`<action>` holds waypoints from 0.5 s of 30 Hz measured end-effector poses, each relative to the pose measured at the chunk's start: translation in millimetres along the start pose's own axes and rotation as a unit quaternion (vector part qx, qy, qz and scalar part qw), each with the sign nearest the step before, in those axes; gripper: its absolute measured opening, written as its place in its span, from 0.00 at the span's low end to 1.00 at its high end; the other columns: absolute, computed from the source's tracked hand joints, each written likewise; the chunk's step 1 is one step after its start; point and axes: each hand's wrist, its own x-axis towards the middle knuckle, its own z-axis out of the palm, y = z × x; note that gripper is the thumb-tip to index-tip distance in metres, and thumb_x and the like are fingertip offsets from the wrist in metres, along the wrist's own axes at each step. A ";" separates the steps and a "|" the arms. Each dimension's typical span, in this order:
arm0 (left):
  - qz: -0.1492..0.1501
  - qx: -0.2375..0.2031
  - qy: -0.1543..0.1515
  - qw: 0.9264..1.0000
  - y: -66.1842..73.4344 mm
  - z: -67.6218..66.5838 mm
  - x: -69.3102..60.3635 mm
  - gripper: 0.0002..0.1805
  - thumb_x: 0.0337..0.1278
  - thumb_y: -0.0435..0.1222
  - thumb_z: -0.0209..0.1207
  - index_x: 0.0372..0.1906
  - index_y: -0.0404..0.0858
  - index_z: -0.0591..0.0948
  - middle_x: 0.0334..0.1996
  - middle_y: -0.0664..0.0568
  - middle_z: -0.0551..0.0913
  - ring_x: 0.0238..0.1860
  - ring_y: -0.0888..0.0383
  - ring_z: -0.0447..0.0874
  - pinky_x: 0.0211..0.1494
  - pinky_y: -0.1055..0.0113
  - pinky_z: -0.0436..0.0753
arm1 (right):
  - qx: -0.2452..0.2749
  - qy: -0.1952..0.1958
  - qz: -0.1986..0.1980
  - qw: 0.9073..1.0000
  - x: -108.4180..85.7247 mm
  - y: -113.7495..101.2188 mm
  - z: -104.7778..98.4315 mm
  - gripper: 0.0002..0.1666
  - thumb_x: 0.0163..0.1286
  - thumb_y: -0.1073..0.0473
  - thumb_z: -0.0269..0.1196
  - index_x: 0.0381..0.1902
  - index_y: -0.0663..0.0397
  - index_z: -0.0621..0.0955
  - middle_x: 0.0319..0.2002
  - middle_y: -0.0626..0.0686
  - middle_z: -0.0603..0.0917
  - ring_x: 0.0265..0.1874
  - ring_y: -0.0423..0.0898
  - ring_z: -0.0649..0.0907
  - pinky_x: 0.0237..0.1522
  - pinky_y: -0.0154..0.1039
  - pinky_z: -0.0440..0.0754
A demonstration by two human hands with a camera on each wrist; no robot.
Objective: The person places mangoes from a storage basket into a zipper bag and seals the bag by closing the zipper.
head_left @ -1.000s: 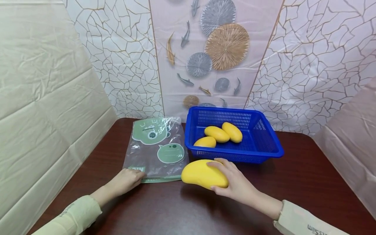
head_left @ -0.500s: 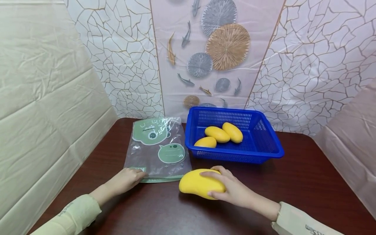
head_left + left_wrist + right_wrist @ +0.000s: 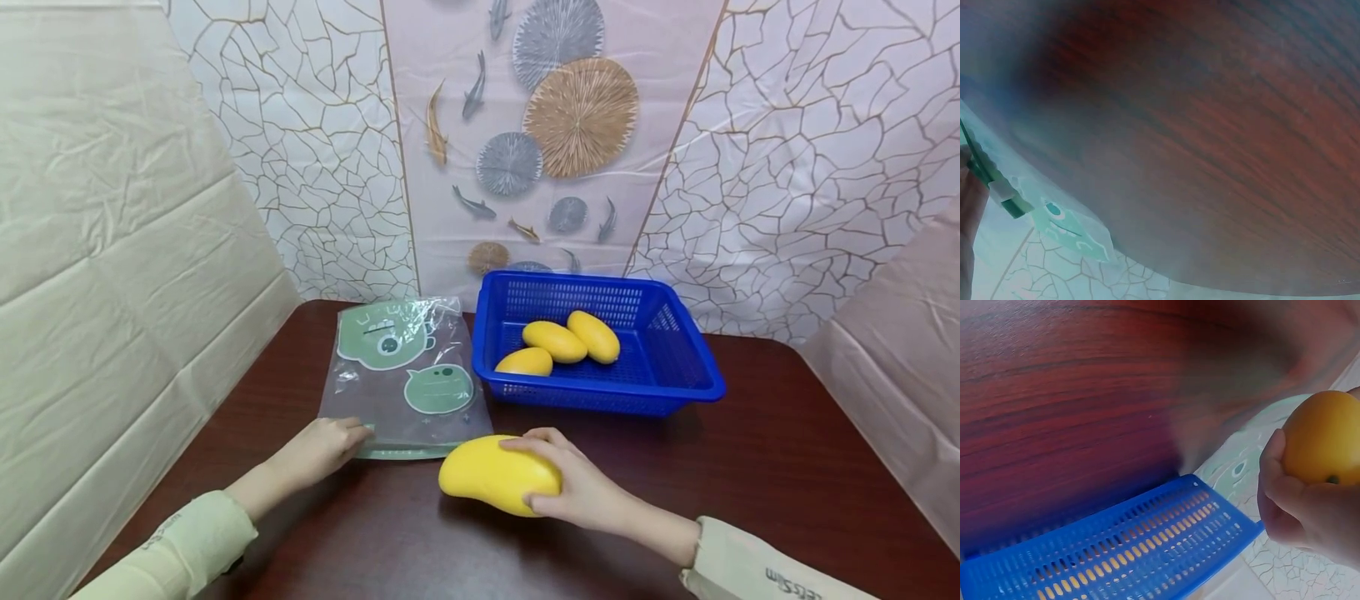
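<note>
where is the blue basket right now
In the head view, the blue basket stands right of centre toward the back of the table, just right of the clear printed bag and beyond the right hand.

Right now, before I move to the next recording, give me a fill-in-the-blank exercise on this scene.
The right hand holds a large fruit whose colour is ____.
In the blue basket, the number of fruits visible is ____.
In the head view, the printed bag lies to the ____ of the basket.
Missing words: yellow; three; left.
</note>
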 end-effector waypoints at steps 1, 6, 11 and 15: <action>-0.002 0.001 0.006 1.000 -0.3 -0.5 0.9 0.12 0.37 0.24 0.66 0.33 0.37 0.84 0.24 0.55 0.80 0.22 0.61 0.81 0.24 0.71 0.77 | 0.002 0.000 0.000 1.000 0.3 -0.6 1.0 0.32 0.52 0.61 0.65 0.58 0.48 0.76 0.51 0.55 0.73 0.48 0.49 0.73 0.44 0.35 0.73; -0.009 0.011 0.033 0.999 -2.7 -1.0 5.1 0.13 0.35 0.23 0.67 0.32 0.36 0.84 0.24 0.54 0.80 0.23 0.60 0.81 0.25 0.70 0.78 | -0.009 0.007 -0.020 1.000 1.1 -5.0 6.1 0.31 0.57 0.59 0.65 0.60 0.47 0.74 0.53 0.55 0.72 0.50 0.49 0.73 0.47 0.38 0.74; -0.027 0.014 0.040 0.999 -0.9 -4.6 8.5 0.13 0.33 0.24 0.69 0.31 0.36 0.84 0.25 0.53 0.81 0.24 0.61 0.82 0.26 0.69 0.80 | -0.003 0.000 -0.052 0.999 2.6 -12.9 12.5 0.27 0.63 0.54 0.64 0.60 0.47 0.72 0.54 0.51 0.73 0.52 0.44 0.74 0.53 0.36 0.74; -0.031 0.028 0.057 0.997 0.9 -7.7 10.2 0.12 0.33 0.25 0.70 0.30 0.36 0.83 0.24 0.54 0.81 0.23 0.62 0.81 0.26 0.69 0.80 | -0.007 -0.001 -0.029 1.000 3.7 -20.1 17.0 0.26 0.65 0.51 0.62 0.60 0.45 0.72 0.55 0.49 0.74 0.51 0.42 0.75 0.52 0.35 0.75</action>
